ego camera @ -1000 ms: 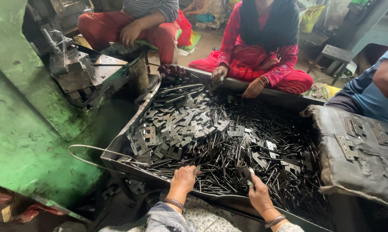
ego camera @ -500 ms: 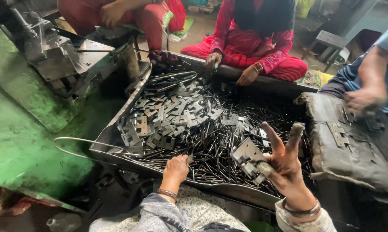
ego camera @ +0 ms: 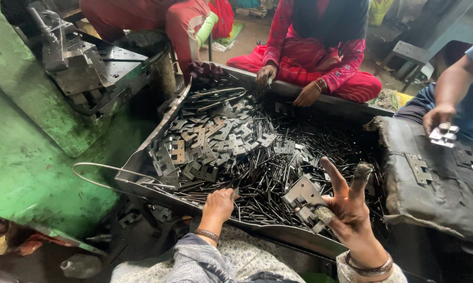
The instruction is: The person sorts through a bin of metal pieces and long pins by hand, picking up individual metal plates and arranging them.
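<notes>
Dented steel tray (ego camera: 142,181), flat notched plates (ego camera: 304,198)

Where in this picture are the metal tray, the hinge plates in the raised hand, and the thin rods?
metal tray (ego camera: 142,181): head view, left rim.
hinge plates (ego camera: 302,195): head view, top plate's face.
thin rods (ego camera: 270,181): head view, pile's middle.

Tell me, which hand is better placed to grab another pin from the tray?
Probably the left hand: it rests on the thin dark pins at the metal tray edge, while the right hand is raised, already holding a hinge plate.
</notes>
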